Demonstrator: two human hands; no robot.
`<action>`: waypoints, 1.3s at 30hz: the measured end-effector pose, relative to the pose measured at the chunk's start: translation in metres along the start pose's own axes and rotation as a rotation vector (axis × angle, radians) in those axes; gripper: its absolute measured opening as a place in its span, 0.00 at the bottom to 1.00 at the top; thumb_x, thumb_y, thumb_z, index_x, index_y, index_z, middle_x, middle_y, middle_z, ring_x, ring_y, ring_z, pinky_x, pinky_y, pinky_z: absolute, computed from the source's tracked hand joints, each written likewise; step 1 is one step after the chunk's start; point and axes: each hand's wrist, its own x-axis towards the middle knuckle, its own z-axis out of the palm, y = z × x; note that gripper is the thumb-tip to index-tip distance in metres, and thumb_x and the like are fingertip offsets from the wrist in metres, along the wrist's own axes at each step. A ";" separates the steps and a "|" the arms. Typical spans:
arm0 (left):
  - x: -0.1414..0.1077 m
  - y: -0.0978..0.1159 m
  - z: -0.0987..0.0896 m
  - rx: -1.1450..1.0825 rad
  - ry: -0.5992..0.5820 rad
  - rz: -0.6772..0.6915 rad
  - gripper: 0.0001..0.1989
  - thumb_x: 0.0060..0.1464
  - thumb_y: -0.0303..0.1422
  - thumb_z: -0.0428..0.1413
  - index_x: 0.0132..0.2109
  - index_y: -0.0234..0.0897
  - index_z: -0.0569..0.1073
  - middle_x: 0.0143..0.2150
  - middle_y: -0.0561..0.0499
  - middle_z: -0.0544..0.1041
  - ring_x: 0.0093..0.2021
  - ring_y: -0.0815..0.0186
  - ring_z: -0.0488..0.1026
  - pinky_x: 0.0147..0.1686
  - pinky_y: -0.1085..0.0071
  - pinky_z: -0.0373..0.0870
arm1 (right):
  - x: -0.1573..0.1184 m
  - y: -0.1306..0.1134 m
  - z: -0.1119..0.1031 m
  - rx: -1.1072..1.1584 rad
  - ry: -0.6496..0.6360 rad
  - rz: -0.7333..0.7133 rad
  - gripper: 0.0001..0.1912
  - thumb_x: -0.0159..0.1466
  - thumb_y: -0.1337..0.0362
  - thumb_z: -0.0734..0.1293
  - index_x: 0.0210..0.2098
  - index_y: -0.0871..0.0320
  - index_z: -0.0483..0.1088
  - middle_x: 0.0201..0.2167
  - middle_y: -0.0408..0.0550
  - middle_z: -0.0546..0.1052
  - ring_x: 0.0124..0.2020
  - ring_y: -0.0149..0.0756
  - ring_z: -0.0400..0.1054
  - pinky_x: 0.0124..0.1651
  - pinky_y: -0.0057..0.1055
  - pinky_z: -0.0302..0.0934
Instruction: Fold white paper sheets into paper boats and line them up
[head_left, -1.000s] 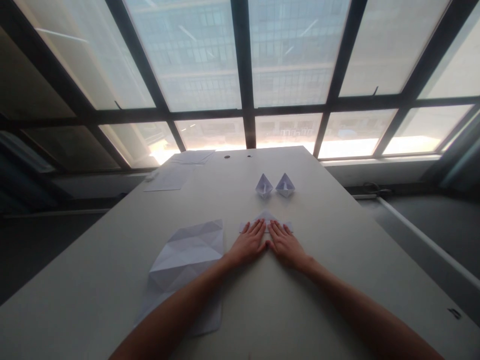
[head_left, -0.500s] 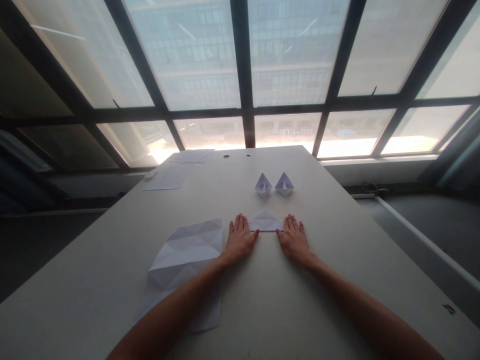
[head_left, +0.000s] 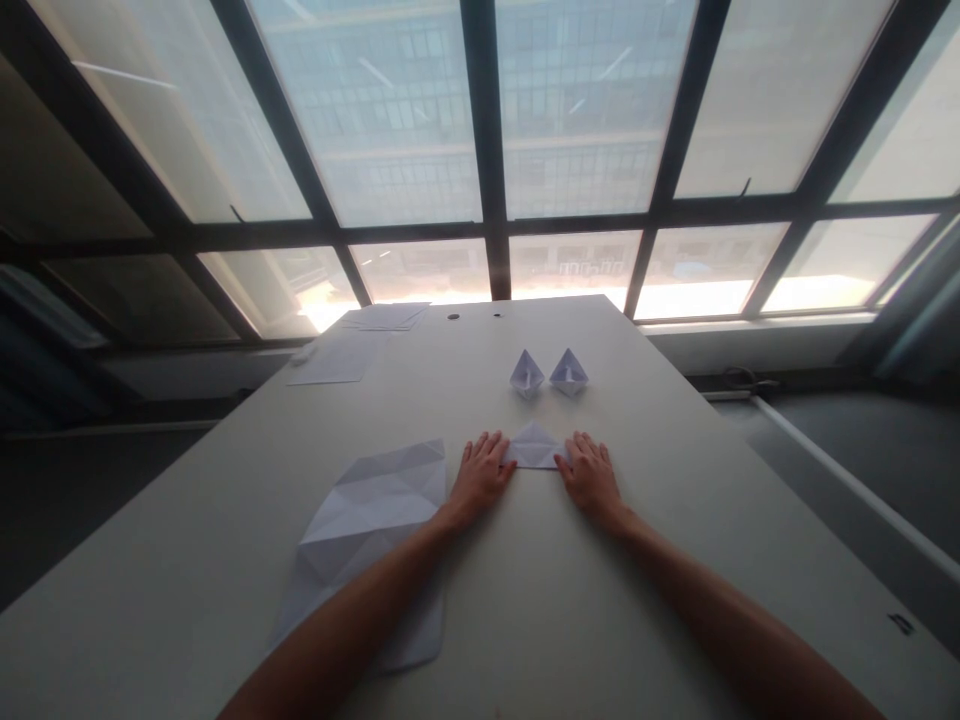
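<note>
A small white folded paper with a peaked top and straight near edge lies on the table between my hands. My left hand covers its left end, thumb at the near edge and fingers slightly bent over it. At the right end, my right hand grips in the same way, its thumb on the near corner. My fingers hide both tips of the paper. Just beyond stand two finished-looking paper boats, a left boat and a right boat.
A large creased sheet lies on the left, partly under my left forearm. Flat paper sheets are at the table's far left. The white table ends before tall windows. A small dark mark shows near its right edge.
My fingers have drawn in from lying flat and now bend over the paper's ends, covering slightly more of the left one. The boats and the creased sheet stay in place.
</note>
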 end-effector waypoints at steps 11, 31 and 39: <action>0.003 0.000 -0.001 -0.128 0.075 0.072 0.23 0.61 0.39 0.55 0.60 0.36 0.69 0.61 0.43 0.69 0.62 0.55 0.63 0.64 0.58 0.54 | 0.000 0.000 -0.018 0.084 0.073 -0.122 0.16 0.65 0.55 0.65 0.47 0.57 0.73 0.50 0.54 0.73 0.52 0.45 0.62 0.57 0.37 0.54; 0.002 0.006 -0.014 -0.525 0.236 -0.005 0.09 0.52 0.34 0.62 0.39 0.39 0.71 0.41 0.49 0.75 0.42 0.61 0.73 0.44 0.66 0.69 | 0.006 0.004 -0.016 0.372 0.119 -0.171 0.05 0.61 0.61 0.68 0.35 0.56 0.73 0.36 0.50 0.78 0.43 0.43 0.70 0.47 0.35 0.59; 0.006 0.005 -0.016 -0.652 0.306 -0.020 0.10 0.60 0.39 0.54 0.36 0.38 0.74 0.42 0.47 0.75 0.44 0.61 0.73 0.44 0.67 0.71 | 0.012 0.016 -0.014 0.425 0.263 -0.170 0.09 0.65 0.61 0.64 0.34 0.56 0.75 0.33 0.49 0.79 0.37 0.40 0.71 0.48 0.36 0.59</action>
